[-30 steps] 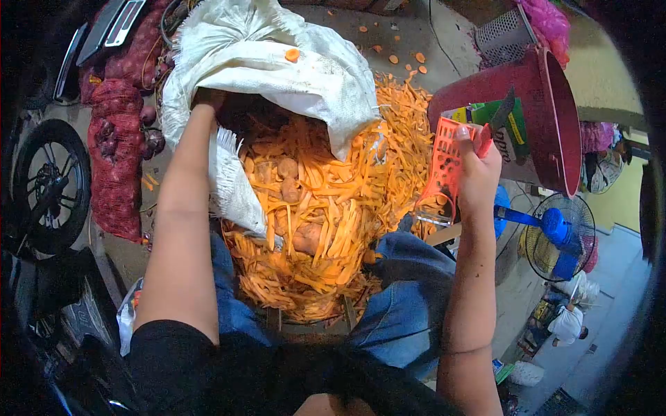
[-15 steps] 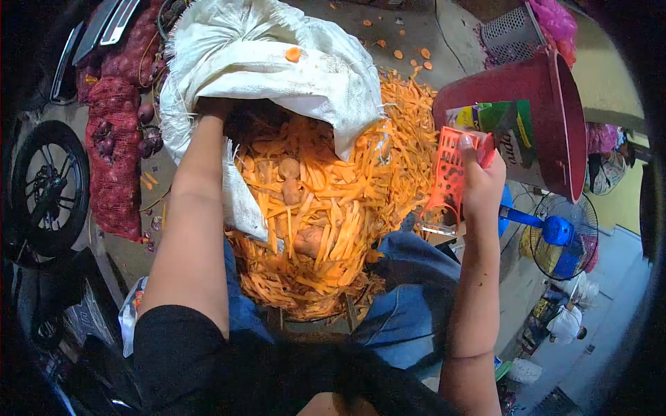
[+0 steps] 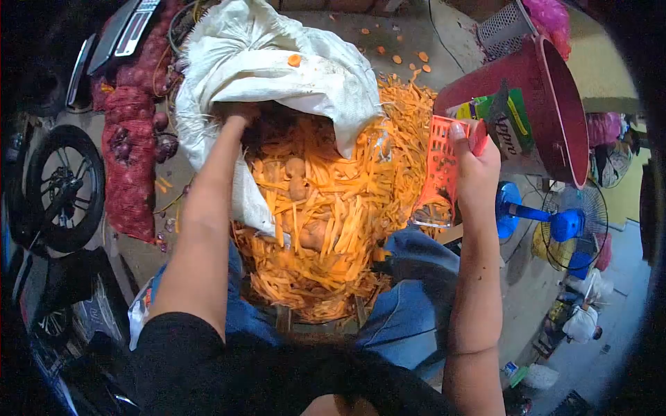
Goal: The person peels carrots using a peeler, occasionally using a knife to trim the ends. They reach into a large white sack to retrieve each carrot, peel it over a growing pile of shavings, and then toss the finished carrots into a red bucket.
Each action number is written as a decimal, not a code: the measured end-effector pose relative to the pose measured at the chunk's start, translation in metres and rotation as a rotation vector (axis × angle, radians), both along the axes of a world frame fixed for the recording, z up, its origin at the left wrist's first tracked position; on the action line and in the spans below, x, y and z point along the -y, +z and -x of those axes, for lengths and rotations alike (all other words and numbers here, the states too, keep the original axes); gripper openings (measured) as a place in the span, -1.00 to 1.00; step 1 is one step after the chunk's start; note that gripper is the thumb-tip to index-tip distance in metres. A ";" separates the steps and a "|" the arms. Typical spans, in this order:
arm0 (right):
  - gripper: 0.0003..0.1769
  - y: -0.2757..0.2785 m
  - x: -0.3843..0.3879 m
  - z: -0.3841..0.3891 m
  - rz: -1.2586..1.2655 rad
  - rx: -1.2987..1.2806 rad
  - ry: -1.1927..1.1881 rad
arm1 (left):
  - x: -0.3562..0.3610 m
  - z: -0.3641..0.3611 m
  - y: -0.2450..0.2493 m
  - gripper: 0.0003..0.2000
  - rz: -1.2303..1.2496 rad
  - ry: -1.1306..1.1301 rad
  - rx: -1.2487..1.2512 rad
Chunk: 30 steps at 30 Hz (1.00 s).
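My left hand (image 3: 239, 111) reaches into the mouth of a white woven sack (image 3: 291, 80); its fingers are hidden in the shadow there. In my right hand (image 3: 475, 163) is an orange-red plastic peeler (image 3: 442, 156) with a slotted body, held upright at the right of the heap. Orange peelings (image 3: 340, 222) spill from beneath the sack and fill the space between my knees. A few brownish roots (image 3: 297, 179), apparently unpeeled, lie among them below the sack's opening. On the sack's folded rim rests a round orange slice (image 3: 294, 60).
A dark red bucket (image 3: 499, 90) lies tipped at the right, with a green-labelled bag (image 3: 510, 128) against it. Beyond it stands a blue fan (image 3: 565, 223). Red net sacks of onions (image 3: 130, 166) and a motorcycle wheel (image 3: 64, 184) are at the left. Another person (image 3: 581, 323) is far right.
My left hand has shifted slightly right inside the sack. The peeler in my right hand has moved a little left. The whole view has tilted slightly.
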State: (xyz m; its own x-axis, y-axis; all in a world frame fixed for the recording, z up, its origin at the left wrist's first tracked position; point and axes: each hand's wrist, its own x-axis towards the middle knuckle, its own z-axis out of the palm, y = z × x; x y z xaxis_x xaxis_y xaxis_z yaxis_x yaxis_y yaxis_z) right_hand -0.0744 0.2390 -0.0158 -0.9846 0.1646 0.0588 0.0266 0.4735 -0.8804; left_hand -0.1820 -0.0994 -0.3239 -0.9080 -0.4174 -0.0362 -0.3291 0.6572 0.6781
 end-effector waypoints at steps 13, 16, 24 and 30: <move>-0.76 0.009 -0.011 -0.023 0.241 -0.076 -0.063 | -0.050 -0.136 0.196 -0.71 -1.774 -0.199 0.052; -0.76 0.016 0.002 -0.024 0.426 -0.123 -0.093 | -0.073 -0.149 0.254 -0.72 -1.612 -0.399 0.068; -0.80 0.023 0.048 -0.034 0.932 0.005 -0.075 | -0.121 -0.199 0.314 -0.51 -1.976 -0.398 0.399; -0.67 0.026 0.050 -0.033 1.020 -0.090 -0.216 | -0.143 -0.197 0.306 -0.59 -1.992 -0.334 0.562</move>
State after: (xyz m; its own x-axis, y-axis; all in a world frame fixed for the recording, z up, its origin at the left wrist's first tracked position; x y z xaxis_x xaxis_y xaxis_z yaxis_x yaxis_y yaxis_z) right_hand -0.0416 0.1885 0.0099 -0.9272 0.3493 -0.1353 -0.0632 -0.5020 -0.8626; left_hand 0.0153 0.0433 -0.0178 -0.6567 0.6641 -0.3575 -0.7532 -0.6015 0.2662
